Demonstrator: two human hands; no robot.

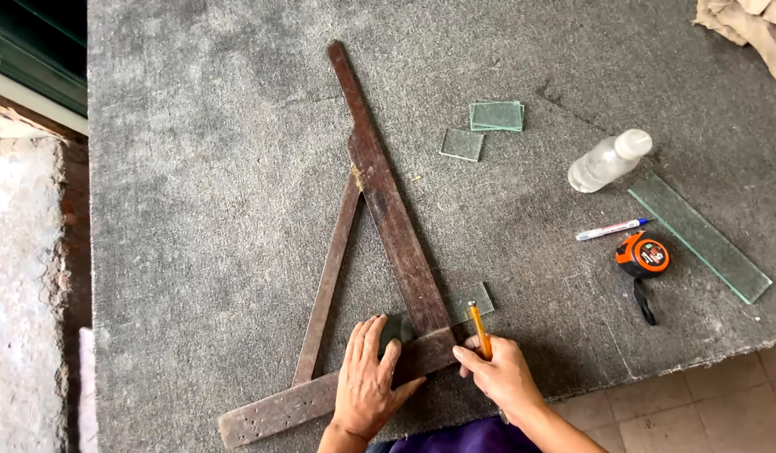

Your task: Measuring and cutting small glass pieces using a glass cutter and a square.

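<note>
A small pane of glass [463, 304] lies flat on the grey felt-covered table [195, 210], close to the near edge, mostly hidden under a worn wooden T-square [388, 210]. The left hand [367, 382] presses flat on the square's crossbar, fingers spread and open. The right hand [505, 373] grips a yellow-handled glass cutter [479, 329] between pinched fingers, its tip against the square's long blade on the right side.

The long blade runs up and away, leaning slightly left, with a thinner diagonal brace joining it to the crossbar on the left. The crossbar slants from lower left to upper right along the near edge.

Farther out, right of the blade, lie a few small glass squares [488, 122], a clear plastic bottle [610, 159] on its side, a white pen [610, 229], an orange tape measure [644, 256] and a long glass strip [698, 237]. A beige cloth [753, 29] sits at the far right corner.

The felt left of the square is bare and wide. The table ends just behind the hands, with tiled floor [698, 403] below right.
</note>
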